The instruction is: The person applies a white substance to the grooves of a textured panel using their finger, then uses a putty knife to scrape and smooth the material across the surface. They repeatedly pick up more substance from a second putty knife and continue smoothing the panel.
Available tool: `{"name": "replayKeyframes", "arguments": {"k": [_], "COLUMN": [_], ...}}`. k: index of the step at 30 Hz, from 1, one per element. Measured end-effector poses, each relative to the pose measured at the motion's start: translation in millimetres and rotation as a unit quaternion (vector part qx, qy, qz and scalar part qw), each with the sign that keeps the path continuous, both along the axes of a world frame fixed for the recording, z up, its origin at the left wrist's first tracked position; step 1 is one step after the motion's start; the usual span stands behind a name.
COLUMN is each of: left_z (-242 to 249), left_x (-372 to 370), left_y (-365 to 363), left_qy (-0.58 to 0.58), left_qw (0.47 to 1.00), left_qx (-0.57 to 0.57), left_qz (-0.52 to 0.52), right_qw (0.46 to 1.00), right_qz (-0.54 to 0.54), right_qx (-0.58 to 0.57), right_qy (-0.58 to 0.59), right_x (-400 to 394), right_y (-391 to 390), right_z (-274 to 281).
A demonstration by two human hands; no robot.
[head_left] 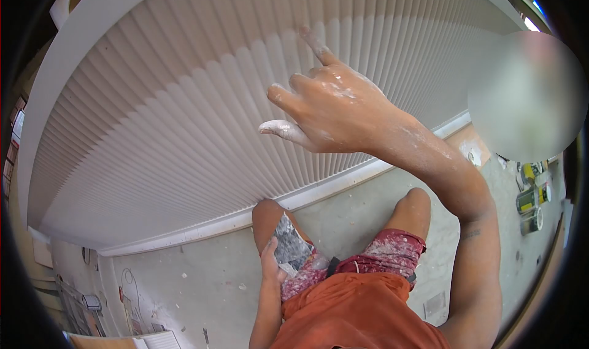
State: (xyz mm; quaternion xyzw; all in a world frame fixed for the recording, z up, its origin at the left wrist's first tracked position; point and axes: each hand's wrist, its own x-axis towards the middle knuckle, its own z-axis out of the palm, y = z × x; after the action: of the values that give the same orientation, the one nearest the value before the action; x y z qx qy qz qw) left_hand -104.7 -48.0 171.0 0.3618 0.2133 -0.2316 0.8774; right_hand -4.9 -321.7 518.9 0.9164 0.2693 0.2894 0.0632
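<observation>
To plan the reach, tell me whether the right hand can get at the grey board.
Probably yes: the right hand looks empty, and nothing seems to block its way down to the grey board, which the left hand holds.

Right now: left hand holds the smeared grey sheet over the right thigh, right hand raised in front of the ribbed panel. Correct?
Wrong thigh: the head view shows the smeared grey sheet over the left thigh. Left hand holds it; right hand is raised in front of the ribbed panel.

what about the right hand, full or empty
Looks empty: nothing shows in the right hand, index finger stretched out, though the palm is hidden.
</observation>
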Motion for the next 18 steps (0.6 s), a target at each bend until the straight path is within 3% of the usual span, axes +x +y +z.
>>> {"name": "replayKeyframes", "arguments": {"k": [5, 7, 8, 10, 14, 16, 18], "left_z": [-0.6, 0.2, 1.9, 6.3, 4.2, 3.0, 2.3], "left_x": [0.4, 1.7, 1.9, 0.7, -0.2, -0.7, -0.7], "left_y": [-0.7, -1.3, -1.8, -3.3, -2.5, -1.8, -2.0], "left_qy": [-0.003, -0.008, -0.009, -0.004, -0.012, -0.015, -0.016], "left_qw": [1.0, 1.0, 1.0, 1.0, 1.0, 1.0, 1.0], "left_qx": [-0.004, -0.003, -0.003, -0.001, 0.001, 0.0, -0.002], "left_qz": [-0.004, -0.009, -0.009, -0.006, -0.004, -0.004, -0.005], "right_qw": [0.999, 0.99, 0.99, 0.999, 0.998, 0.989, 0.995], "right_qz": [-0.01, -0.015, -0.015, -0.04, -0.031, -0.031, -0.032], "right_qx": [0.014, -0.002, -0.002, 0.012, -0.011, -0.058, -0.038], "right_qy": [-0.047, -0.137, -0.138, -0.031, -0.059, -0.129, -0.084], "right_x": [-0.8, 9.1, 12.0, 16.2, 24.2, 22.8, 24.3], "right_y": [-1.4, -1.8, -1.5, -0.5, 0.8, 2.0, 3.3], "right_z": [25.3, 35.8, 41.3, 49.7, 40.8, 34.5, 30.0]}}
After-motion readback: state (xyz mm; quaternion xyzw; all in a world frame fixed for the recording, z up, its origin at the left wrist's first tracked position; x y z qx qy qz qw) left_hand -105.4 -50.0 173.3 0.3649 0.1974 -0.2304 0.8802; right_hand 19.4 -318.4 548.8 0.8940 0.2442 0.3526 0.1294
